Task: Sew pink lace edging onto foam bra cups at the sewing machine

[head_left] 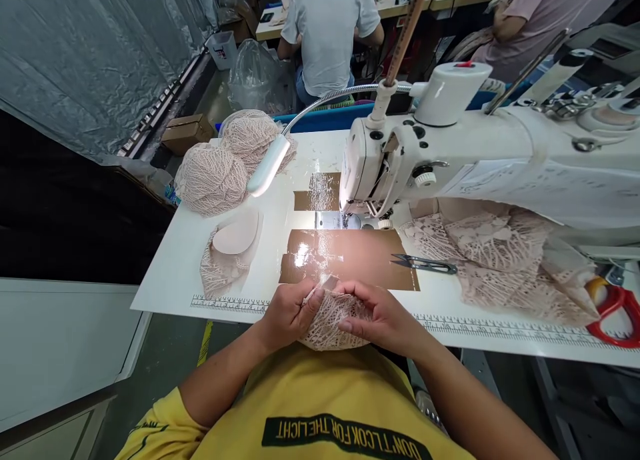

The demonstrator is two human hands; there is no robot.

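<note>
Between my hands, at the table's front edge, is a rounded beige lace bra cup (334,321). My left hand (291,312) pinches its upper left edge between thumb and fingers. On the other side my right hand (383,317) grips it, thumb on the lace and fingers along the top edge. Just beyond lies a brown taped patch (345,257) on the tabletop, in front of the sewing machine's needle area (347,219). Thread snips (425,264) rest on the patch's right end. To the left lies a lace piece (225,273) with a smooth beige pad (237,233) on it.
Stacked lace cups (213,179) stand at the back left beside a lamp (269,165) on a bendable neck. The white sewing machine (450,140) spans the right. Beneath it lie lace pieces (505,253) and red-handled scissors (617,317). A person in white (330,33) sits beyond.
</note>
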